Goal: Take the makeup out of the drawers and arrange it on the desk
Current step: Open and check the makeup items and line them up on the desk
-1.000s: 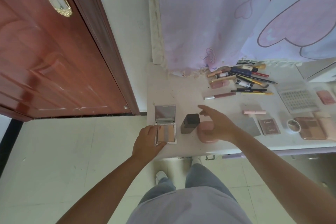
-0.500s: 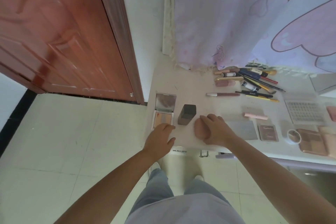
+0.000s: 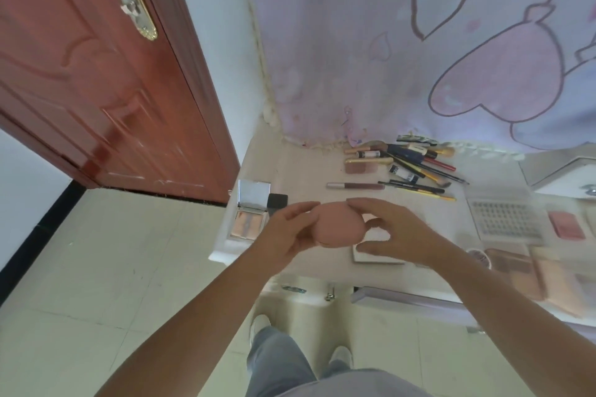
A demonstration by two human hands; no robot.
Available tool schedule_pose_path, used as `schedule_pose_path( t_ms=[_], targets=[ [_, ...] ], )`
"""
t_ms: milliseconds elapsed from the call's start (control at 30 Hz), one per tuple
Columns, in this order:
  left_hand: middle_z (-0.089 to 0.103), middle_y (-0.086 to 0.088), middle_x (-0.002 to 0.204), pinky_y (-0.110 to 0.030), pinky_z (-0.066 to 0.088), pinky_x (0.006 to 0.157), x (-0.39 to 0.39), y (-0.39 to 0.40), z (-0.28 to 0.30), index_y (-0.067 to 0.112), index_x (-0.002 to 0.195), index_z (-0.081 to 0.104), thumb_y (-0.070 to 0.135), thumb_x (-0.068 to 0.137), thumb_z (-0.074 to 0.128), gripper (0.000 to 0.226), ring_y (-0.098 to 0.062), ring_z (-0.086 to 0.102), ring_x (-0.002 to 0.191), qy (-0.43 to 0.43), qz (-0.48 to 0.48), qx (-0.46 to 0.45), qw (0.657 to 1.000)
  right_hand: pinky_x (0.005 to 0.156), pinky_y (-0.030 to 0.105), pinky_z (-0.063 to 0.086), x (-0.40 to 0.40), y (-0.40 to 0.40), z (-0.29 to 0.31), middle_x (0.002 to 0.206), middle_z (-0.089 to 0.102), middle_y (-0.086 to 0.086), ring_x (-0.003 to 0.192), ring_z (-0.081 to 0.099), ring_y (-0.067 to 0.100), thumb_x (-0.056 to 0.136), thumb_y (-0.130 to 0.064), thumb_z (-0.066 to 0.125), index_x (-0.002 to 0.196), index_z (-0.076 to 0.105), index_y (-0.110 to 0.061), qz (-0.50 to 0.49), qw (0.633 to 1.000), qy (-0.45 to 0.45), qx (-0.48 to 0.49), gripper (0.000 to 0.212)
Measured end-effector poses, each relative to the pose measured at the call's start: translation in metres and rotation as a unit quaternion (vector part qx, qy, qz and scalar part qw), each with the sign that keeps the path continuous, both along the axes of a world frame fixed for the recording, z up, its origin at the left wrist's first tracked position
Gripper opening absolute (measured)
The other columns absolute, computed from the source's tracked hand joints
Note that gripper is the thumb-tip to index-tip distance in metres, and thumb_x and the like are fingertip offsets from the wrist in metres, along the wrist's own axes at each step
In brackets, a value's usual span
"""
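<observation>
Pink egg-shaped sponge (image 3: 339,225) lies crosswise above the desk (image 3: 309,177), pinched between left hand (image 3: 283,235) and right hand (image 3: 396,235).

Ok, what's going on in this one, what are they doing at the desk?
A person stands at a white desk laid out with makeup. Both hands hold a round pink case just above the desk: the left hand grips its left side, the right hand pinches its right side and top. An open compact with a mirror lies at the desk's left end beside a dark box. Brushes and pencils are piled further back, and more palettes sit to the right.
</observation>
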State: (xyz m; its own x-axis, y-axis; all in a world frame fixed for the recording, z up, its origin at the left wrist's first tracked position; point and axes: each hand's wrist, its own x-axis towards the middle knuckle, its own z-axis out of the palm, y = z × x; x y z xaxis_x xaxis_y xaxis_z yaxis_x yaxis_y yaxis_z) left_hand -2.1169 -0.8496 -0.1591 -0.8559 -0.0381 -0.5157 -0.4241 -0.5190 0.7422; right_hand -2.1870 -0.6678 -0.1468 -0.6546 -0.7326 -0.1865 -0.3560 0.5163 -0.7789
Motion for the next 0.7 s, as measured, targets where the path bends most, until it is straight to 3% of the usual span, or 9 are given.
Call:
schedule_pose_path(
  t_ms=[67, 167, 267, 367, 500, 567, 633, 700],
  targets=[
    [0.067, -0.004, 0.068, -0.018, 0.054, 0.048, -0.003, 0.007, 0.008, 0.006, 0.089, 0.059, -0.001, 0.093, 0.040, 0.021, -0.008, 0.064, 0.051, 0.013, 0.007, 0.026, 1.000, 0.079, 0.006, 0.046, -0.005, 0.014, 0.005, 0.117, 0.055, -0.001, 0.090, 0.056, -0.011, 0.071, -0.002, 0.075, 0.113, 0.044, -0.037, -0.025, 0.997, -0.018, -0.068, 0.063],
    [0.065, -0.004, 0.065, -0.017, 0.053, 0.047, -0.006, 0.019, 0.018, 0.003, 0.086, 0.057, 0.002, 0.093, 0.041, 0.017, -0.008, 0.063, 0.050, 0.024, 0.017, 0.033, 0.999, 0.079, 0.007, 0.048, -0.008, 0.023, 0.010, 0.107, 0.052, -0.012, 0.091, 0.055, -0.011, 0.065, -0.030, 0.070, 0.113, 0.049, -0.032, -0.030, 0.995, 0.021, -0.094, 0.053],
    [0.062, -0.006, 0.065, -0.017, 0.054, 0.047, -0.012, 0.032, 0.026, 0.002, 0.078, 0.056, 0.006, 0.095, 0.041, 0.023, -0.007, 0.062, 0.047, 0.025, 0.046, 0.021, 0.998, 0.080, 0.002, 0.045, -0.014, 0.028, 0.011, 0.098, 0.049, -0.008, 0.089, 0.057, -0.004, 0.072, -0.009, 0.071, 0.109, 0.054, -0.024, -0.050, 0.989, 0.056, -0.126, 0.044],
    [0.068, -0.006, 0.065, -0.019, 0.057, 0.055, -0.015, 0.037, 0.031, 0.000, 0.078, 0.060, 0.010, 0.096, 0.039, 0.030, -0.008, 0.066, 0.054, 0.052, 0.060, 0.033, 0.996, 0.082, 0.005, 0.047, -0.016, 0.030, 0.014, 0.097, 0.046, -0.014, 0.091, 0.055, 0.004, 0.074, -0.016, 0.062, 0.110, 0.058, -0.018, -0.057, 0.983, 0.101, -0.142, 0.035],
    [0.071, -0.007, 0.078, -0.018, 0.057, 0.061, -0.010, 0.036, 0.038, 0.001, 0.088, 0.062, -0.002, 0.092, 0.039, 0.024, -0.012, 0.070, 0.067, 0.101, 0.033, 0.052, 0.993, 0.078, 0.002, 0.045, -0.015, 0.033, 0.018, 0.098, 0.050, -0.014, 0.091, 0.054, -0.012, 0.074, -0.022, 0.062, 0.110, 0.054, -0.022, -0.094, 0.977, 0.069, -0.180, 0.037],
    [0.067, -0.009, 0.085, -0.016, 0.057, 0.064, -0.010, 0.037, 0.040, 0.002, 0.094, 0.058, -0.006, 0.090, 0.040, 0.020, -0.011, 0.070, 0.068, 0.102, 0.025, 0.033, 0.994, 0.078, 0.000, 0.043, -0.016, 0.034, 0.019, 0.098, 0.050, -0.015, 0.091, 0.052, -0.017, 0.080, -0.006, 0.064, 0.114, 0.055, -0.019, -0.101, 0.976, 0.080, -0.173, 0.038],
    [0.061, -0.011, 0.091, -0.017, 0.057, 0.065, -0.012, 0.038, 0.042, 0.003, 0.095, 0.055, -0.007, 0.090, 0.041, 0.018, -0.011, 0.070, 0.066, 0.099, 0.035, 0.026, 0.994, 0.080, 0.001, 0.043, -0.018, 0.033, 0.020, 0.099, 0.051, -0.015, 0.092, 0.055, -0.008, 0.081, 0.004, 0.062, 0.117, 0.056, -0.016, -0.100, 0.978, 0.094, -0.157, 0.041],
    [0.057, -0.010, 0.095, -0.019, 0.058, 0.067, -0.015, 0.039, 0.045, 0.006, 0.095, 0.053, -0.010, 0.088, 0.044, 0.020, -0.015, 0.067, 0.072, 0.101, 0.041, 0.016, 0.994, 0.088, 0.012, 0.047, -0.021, 0.032, 0.019, 0.104, 0.056, -0.008, 0.097, 0.056, 0.005, 0.082, 0.006, 0.058, 0.120, 0.056, -0.011, -0.101, 0.981, 0.088, -0.138, 0.042]
  ],
)
